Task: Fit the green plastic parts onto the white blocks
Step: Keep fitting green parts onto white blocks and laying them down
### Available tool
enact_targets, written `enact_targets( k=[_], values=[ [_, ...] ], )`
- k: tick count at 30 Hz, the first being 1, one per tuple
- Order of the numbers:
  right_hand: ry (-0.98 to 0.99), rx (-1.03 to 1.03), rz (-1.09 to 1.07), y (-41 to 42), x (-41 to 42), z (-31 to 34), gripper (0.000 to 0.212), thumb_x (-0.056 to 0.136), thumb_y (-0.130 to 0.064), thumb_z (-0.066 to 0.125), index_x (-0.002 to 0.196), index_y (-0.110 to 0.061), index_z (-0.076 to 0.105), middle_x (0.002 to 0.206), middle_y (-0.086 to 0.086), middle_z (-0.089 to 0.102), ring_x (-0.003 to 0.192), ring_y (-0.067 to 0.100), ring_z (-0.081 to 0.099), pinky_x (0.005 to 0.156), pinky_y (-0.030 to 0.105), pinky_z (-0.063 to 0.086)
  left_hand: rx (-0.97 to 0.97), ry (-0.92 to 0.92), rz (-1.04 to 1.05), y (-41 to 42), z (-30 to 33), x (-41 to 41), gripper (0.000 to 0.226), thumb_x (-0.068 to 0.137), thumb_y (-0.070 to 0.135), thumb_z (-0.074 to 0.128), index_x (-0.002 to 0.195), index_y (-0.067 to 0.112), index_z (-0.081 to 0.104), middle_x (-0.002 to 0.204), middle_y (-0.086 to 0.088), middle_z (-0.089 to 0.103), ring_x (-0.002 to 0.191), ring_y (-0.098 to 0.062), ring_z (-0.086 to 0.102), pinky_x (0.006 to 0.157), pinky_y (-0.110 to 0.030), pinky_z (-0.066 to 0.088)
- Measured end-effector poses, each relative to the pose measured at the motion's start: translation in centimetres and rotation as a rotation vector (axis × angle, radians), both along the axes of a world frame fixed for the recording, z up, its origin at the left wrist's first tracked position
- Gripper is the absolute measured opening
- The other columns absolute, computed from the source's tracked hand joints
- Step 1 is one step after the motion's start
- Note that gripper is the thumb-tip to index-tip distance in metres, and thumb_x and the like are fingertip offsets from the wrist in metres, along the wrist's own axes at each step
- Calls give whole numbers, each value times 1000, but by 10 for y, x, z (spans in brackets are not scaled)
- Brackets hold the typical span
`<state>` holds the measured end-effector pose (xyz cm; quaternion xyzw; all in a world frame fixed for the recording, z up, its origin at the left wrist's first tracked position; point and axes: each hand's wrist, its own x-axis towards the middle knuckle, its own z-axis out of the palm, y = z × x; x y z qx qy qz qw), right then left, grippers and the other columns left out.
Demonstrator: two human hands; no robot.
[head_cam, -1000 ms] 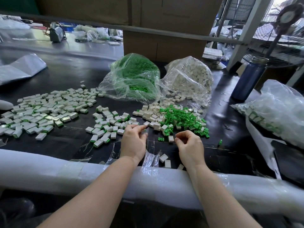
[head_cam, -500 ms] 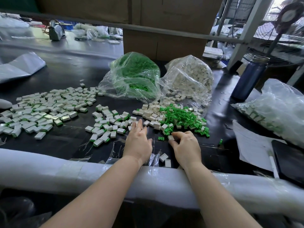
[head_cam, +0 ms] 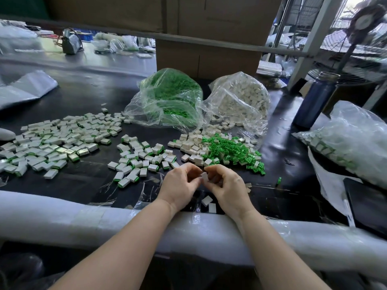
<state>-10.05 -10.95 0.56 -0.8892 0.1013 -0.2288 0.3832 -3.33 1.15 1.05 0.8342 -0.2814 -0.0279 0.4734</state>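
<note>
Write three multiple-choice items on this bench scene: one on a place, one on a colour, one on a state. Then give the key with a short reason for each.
1. Where does the blue bottle stand?
A. right of the two clear bags
B. between the two clear bags
C. at the near padded edge

2. What colour are the parts in the left clear bag?
A. white
B. green
C. blue

3. What are the hands doing?
A. lying flat on the table
B. both holding a white block between them
C. lifting the bottle

Key: 1 A, it stands on the far right of the table, past the bag of white blocks. 2 B, green shows through the plastic. 3 B, the left hand and right hand meet with fingers curled round the block.
</note>
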Motion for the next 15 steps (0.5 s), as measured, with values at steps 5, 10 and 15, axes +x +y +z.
enact_targets(
  k=[5, 10, 15],
  values=[
    [147, -110, -39, -2, 5, -3, 34, 90, -14, 59, 123, -18, 60, 105, -2, 56, 104, 19, 53, 94, 29, 42, -20, 28, 56, 0, -1, 1, 9, 82, 12, 66, 90, 16, 66, 82, 4, 67, 82, -16, 65, 82, -29, 52],
    [268, -255, -55, 1, 9, -4, 29, 94, -22, 52, 122, -20, 61, 113, 3, 50, 109, 20, 46, 92, 29, 39, 22, -5, 79, 1, -2, 1, 6, 83, 16, 61, 86, 21, 62, 72, 11, 62, 72, -13, 61, 70, -21, 49],
    [204, -129, -106, -2, 7, -3, 4, 88, -10, 60, 91, -10, 63, 96, -1, 52, 93, 21, 54, 84, 30, 43, 47, -23, 70, 0, -3, 1, 14, 86, 14, 58, 96, 21, 64, 78, 11, 61, 76, -9, 58, 71, -13, 43]
  ],
)
